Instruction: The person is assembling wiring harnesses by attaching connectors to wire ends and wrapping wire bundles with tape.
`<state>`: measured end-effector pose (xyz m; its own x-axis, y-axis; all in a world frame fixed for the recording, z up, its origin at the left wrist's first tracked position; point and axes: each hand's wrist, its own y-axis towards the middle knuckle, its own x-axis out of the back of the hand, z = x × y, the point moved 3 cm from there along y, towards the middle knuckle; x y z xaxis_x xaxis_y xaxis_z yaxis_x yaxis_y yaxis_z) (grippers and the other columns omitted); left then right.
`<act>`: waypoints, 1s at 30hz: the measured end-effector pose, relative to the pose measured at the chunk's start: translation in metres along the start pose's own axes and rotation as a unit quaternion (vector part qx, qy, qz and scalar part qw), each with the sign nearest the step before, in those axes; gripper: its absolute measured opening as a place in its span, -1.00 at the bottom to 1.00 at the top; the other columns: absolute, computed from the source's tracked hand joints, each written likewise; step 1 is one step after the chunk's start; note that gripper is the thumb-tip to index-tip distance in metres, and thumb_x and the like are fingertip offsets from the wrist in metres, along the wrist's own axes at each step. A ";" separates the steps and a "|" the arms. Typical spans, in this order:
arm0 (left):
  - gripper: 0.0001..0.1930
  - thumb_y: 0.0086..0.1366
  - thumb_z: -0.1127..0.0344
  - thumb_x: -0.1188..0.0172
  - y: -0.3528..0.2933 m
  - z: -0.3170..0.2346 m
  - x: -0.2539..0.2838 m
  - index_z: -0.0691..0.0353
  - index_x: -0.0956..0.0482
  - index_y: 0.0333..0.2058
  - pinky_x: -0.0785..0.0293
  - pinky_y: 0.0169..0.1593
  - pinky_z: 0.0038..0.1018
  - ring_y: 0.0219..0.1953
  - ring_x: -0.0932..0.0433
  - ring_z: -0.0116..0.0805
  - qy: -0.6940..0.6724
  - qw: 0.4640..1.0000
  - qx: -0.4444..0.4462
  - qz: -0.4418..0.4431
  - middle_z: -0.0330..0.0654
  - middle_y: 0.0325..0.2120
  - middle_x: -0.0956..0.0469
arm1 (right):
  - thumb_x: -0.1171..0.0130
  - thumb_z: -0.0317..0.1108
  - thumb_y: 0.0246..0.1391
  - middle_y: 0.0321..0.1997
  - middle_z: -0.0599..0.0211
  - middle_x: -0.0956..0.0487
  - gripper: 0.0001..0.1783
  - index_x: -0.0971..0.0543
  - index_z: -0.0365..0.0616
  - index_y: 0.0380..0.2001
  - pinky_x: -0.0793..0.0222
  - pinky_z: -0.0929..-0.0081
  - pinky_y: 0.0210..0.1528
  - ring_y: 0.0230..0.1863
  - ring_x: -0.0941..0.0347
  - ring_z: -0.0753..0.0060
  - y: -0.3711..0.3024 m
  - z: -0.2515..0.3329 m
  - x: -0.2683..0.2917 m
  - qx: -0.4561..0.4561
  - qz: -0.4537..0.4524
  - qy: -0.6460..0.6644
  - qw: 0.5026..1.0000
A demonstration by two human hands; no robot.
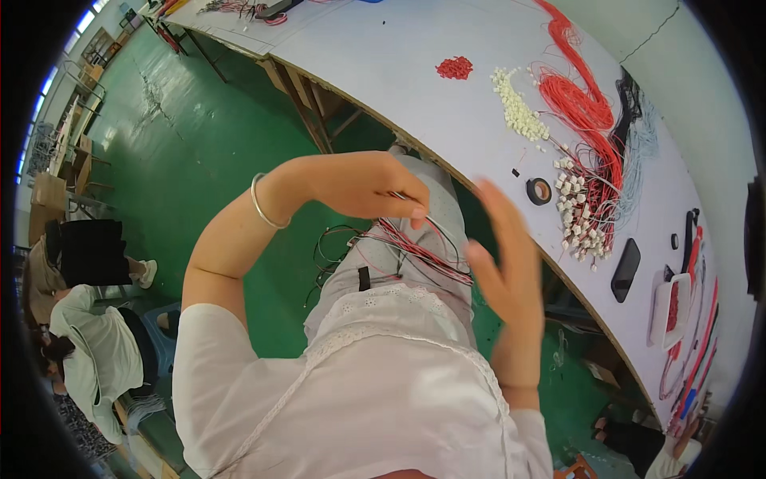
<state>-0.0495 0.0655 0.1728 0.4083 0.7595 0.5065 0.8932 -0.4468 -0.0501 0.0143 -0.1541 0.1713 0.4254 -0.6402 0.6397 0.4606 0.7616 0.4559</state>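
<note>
Above my lap, my left hand [369,185] is closed in a pinch on a thin dark wire [437,227], which trails from the fingertips toward the right. My right hand [507,247] is raised beside it near the table edge, thumb and fingers apart and slightly blurred by motion; nothing shows in it. Across my thighs lies a loose bundle of red, black and white wires [419,254], its dark ends curling off to the left. A short black strip [365,279] lies on my lap just below the bundle.
The white table [415,44] curves along my right. On it are red pieces [454,68], cream connectors [519,108], red wires [578,100], white plugs on wires [581,209], black tape [538,191], a phone [626,270] and a white tray [661,315]. Other people sit at left and lower right.
</note>
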 end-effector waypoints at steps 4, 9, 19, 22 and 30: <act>-0.86 0.36 0.31 -0.17 0.001 -0.004 0.017 0.24 -0.62 -0.26 -0.30 -0.47 -0.48 -0.61 -0.37 -0.55 0.133 0.989 0.007 -0.058 -0.35 -0.62 -0.53 | -0.03 -0.24 0.33 -0.29 0.37 -0.53 -0.65 -0.52 -0.27 0.02 -0.28 0.61 -0.19 -0.29 -0.39 0.59 0.039 -0.010 -0.049 -0.178 0.084 0.232 0.953; -0.74 0.18 0.44 -0.33 0.004 0.036 0.008 0.26 -0.64 -0.12 -0.33 -0.42 -0.56 -0.51 -0.38 -0.62 -0.176 0.926 0.033 -0.332 -0.38 -0.55 -0.51 | -0.01 -0.31 0.32 -0.58 0.45 -0.31 -0.75 -0.61 -0.24 -0.30 -0.12 0.58 -0.45 -0.53 -0.14 0.64 0.048 -0.036 -0.057 -0.240 -0.018 0.256 0.936; -0.78 0.29 0.40 -0.28 0.055 0.080 0.006 0.26 -0.69 -0.10 -0.28 -0.32 -0.64 -0.41 -0.35 -0.62 -0.405 0.822 -0.011 -0.400 -0.36 -0.39 -0.45 | 0.04 -0.24 0.38 -0.57 0.69 -0.28 -0.70 -0.60 -0.21 -0.18 0.05 0.73 -0.48 -0.51 -0.08 0.81 0.072 -0.089 -0.079 -0.322 0.018 0.376 0.869; -0.81 0.30 0.37 -0.26 0.071 0.098 0.008 0.22 -0.71 -0.14 -0.27 -0.31 -0.64 -0.40 -0.35 -0.61 -0.349 0.852 0.001 -0.390 -0.37 -0.39 -0.47 | 0.00 -0.24 0.36 -0.57 0.68 -0.30 -0.71 -0.60 -0.21 -0.17 0.05 0.74 -0.50 -0.54 -0.10 0.80 0.084 -0.103 -0.083 -0.339 -0.041 0.369 0.864; -0.80 0.23 0.41 -0.27 0.121 0.179 0.098 0.19 -0.67 -0.15 -0.41 -0.34 -0.52 -0.43 -0.47 -0.46 0.162 0.878 0.134 -0.429 -0.28 -0.44 -0.54 | -0.13 -0.21 0.29 -0.59 0.72 -0.31 -0.77 -0.63 -0.13 -0.26 0.14 0.71 -0.61 -0.64 0.00 0.86 0.076 -0.151 -0.075 -0.427 -0.136 0.389 0.805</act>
<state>0.1318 0.1705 0.0621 -0.4738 0.5680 0.6730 0.8757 0.3849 0.2916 0.1350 -0.0630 0.0644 0.4247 -0.8939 -0.1434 0.8451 0.4483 -0.2913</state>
